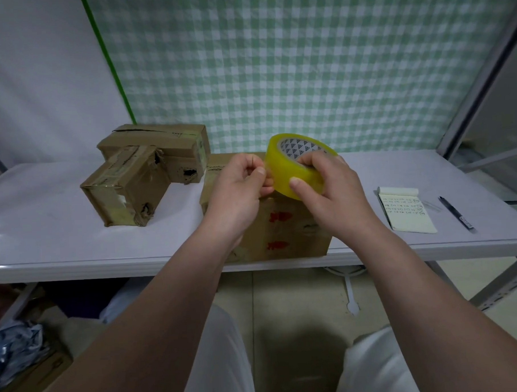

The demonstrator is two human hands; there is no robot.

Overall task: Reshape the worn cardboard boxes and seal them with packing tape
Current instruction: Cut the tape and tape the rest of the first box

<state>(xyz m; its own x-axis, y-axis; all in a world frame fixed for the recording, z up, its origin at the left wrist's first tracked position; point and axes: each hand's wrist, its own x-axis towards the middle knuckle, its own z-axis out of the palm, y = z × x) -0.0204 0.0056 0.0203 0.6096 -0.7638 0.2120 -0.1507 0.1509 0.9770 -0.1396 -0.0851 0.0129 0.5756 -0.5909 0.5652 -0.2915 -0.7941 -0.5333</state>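
Fingers of the right hand (328, 189) are clamped on the roll of yellow packing tape (297, 167), thumb on its outer face and fingertips curled over the rim toward the core. The left hand (239, 190) pinches at the roll's left edge with thumb and forefinger closed, apparently picking at the tape's free end; whether any tape is lifted is too small to tell. The roll is held tilted above the nearest cardboard box (282, 227), which lies flaps shut on the white table (45, 234), its long axis running away from the person. Any strip pulled would have to come down and leftward onto that lid. Two worn, torn boxes (143, 171) sit touching at the left rear, both closed, contents hidden. A notepad (406, 213) and pen (456, 214) lie well to the right
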